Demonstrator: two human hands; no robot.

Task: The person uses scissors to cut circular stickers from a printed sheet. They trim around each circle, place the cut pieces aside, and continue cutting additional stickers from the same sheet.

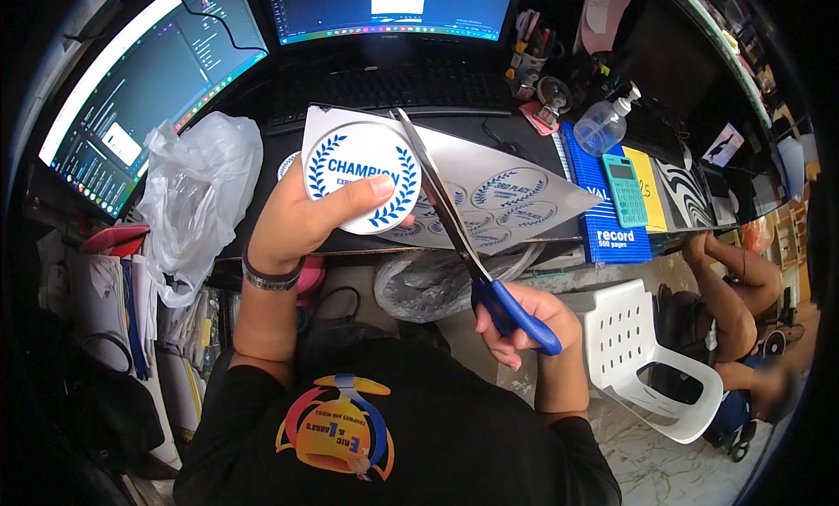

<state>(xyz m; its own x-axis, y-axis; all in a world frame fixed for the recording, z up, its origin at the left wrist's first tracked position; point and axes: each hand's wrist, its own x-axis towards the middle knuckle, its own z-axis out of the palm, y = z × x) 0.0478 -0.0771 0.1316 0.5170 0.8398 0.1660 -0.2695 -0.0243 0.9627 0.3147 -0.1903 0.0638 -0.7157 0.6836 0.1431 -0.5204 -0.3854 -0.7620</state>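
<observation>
My left hand (298, 208) grips a white round disc (364, 149) with a blue laurel print and lettering, its thumb pressed across the front. Behind the disc a white sheet corner (316, 120) stands out; whether it joins the larger sheet is hard to tell. Another laurel-printed round piece (286, 164) peeks out beside the hand. My right hand (527, 316) holds scissors (459, 227) by their blue handles. Their long blades point up and left, close together, just right of the disc. Beneath them lies a glossy sheet (505, 208) with several printed laurel rounds.
A keyboard (393, 90) and two monitors (393, 8) stand beyond my hands. To the right are a blue record book (606, 211), a calculator (624, 190) and a pump bottle (602, 127). A plastic bag (200, 185) hangs left. A white chair (632, 349) and a seated person (734, 309) are right.
</observation>
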